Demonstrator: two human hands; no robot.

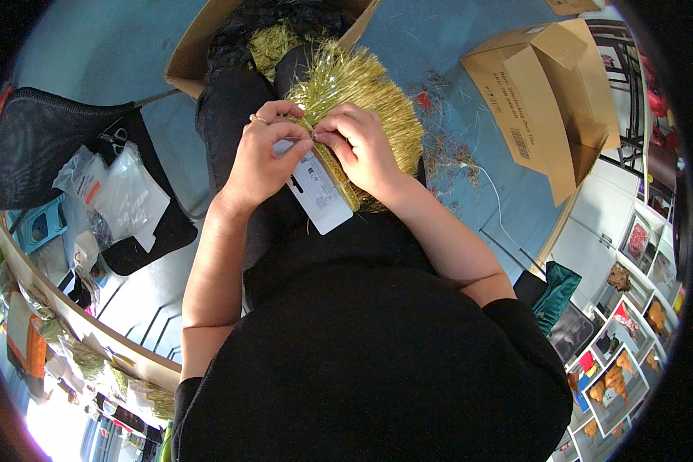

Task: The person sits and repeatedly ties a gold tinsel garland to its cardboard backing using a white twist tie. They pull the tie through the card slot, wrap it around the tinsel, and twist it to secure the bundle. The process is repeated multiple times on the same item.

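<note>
A bundle of gold tinsel fringe (390,107) lies across my lap, its strands fanning up and to the right. Along its near edge runs a glittery gold band (342,183). A white hang card (320,190) with a printed label and a dark hanging slot lies against that band. My left hand (268,150), a ring on one finger, pinches at the band's upper part beside the card. Opposite it, my right hand (361,144) pinches the same spot with thumb and index finger, its fingertips almost touching the left ones. Whatever small piece sits between the fingertips is mostly hidden.
Ahead stands an open cardboard box (187,49) lined with black plastic, with more gold fringe (272,43) inside. Another open carton (514,104) is on the blue floor at right, near scattered strands. Plastic bags (124,185) lie on a black chair (52,136) at left.
</note>
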